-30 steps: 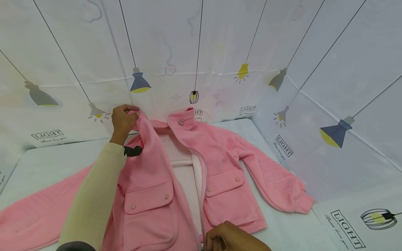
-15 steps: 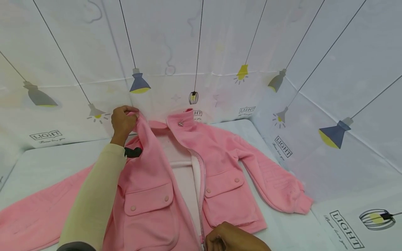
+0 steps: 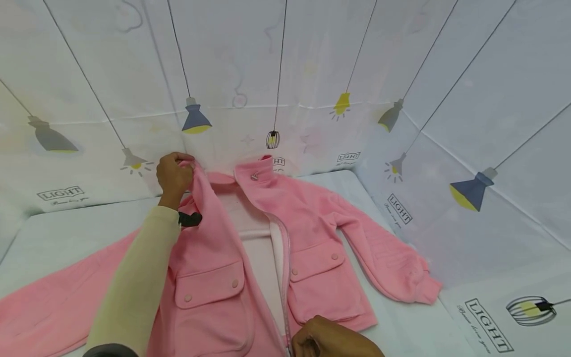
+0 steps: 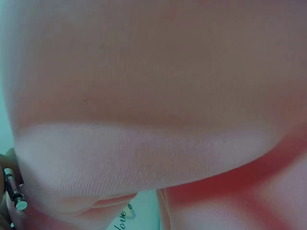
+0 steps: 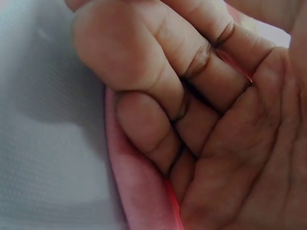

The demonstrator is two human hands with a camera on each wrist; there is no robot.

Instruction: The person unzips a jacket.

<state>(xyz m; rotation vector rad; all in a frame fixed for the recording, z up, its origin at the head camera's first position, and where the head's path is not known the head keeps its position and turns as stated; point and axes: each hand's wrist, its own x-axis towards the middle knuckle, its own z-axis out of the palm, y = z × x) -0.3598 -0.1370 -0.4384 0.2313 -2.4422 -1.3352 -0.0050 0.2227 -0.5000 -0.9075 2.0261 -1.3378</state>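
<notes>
A pink zip-up jacket (image 3: 308, 213) lies spread with its front unzipped, showing a pale lining (image 3: 260, 248). My left hand (image 3: 175, 178) grips the collar on the left side and holds it raised, so that front panel slopes up. Beside the left fingers in the left wrist view is a small metal fitting (image 4: 17, 194); pink cloth fills most of that view. At the bottom of the right front edge, my right hand (image 3: 330, 339) pinches the zipper end (image 3: 287, 327). Its curled fingers (image 5: 144, 117) lie over pink fabric in the right wrist view, and the fingertips' grip is partly hidden.
The jacket rests on a white-covered table (image 3: 102, 218). Behind and to the right stand white sheets (image 3: 241, 59) printed with lamps. One sleeve (image 3: 392, 258) stretches right toward the side sheet, the other (image 3: 53, 307) out to the left, partly behind my left arm.
The head view has shifted slightly, so everything appears a little farther left. Both hands keep their holds on the jacket.
</notes>
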